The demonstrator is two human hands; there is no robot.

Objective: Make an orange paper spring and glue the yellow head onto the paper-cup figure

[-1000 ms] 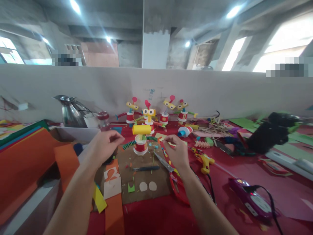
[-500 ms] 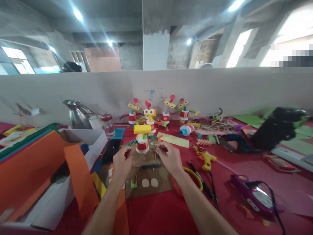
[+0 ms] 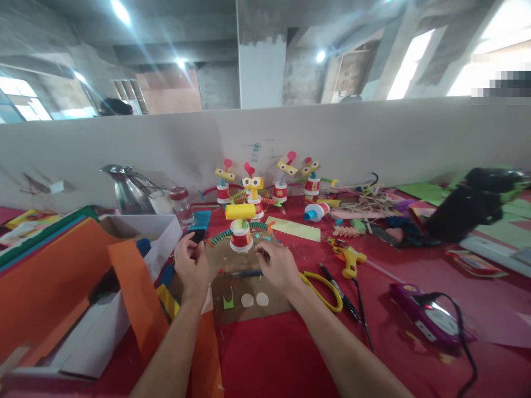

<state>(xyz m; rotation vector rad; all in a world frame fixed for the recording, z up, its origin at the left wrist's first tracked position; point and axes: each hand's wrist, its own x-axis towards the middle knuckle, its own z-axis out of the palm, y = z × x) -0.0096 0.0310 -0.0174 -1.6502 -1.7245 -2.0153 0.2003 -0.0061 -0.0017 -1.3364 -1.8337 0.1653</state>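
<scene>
My left hand (image 3: 191,271) hovers over the left side of the brown board (image 3: 265,314), beside a dark phone-like object (image 3: 198,236). Its fingers are loosely curled and apart, with nothing visible in them. My right hand (image 3: 279,266) is over the board's right side, thumb and fingertips pressed together; anything between them is too small to make out. Between and beyond my hands stands a paper cup figure (image 3: 241,236) with green coiled arms and a yellow paper roll (image 3: 240,211) on top. Two pale paper discs (image 3: 248,300) and a green paper piece (image 3: 228,302) lie nearer me.
Several finished cup figures (image 3: 280,192) stand by the partition. At right are a yellow glue gun (image 3: 350,261), a black marker (image 3: 340,293), a yellow loop (image 3: 334,301) and a purple power strip (image 3: 431,320). A white box (image 3: 166,229), orange paper (image 3: 136,301) and a steel jug (image 3: 126,190) occupy the left.
My left hand has moved left, away from the cup figure, and its fingers have loosened. My right hand has shifted slightly left; the thin green strip near it no longer shows upright.
</scene>
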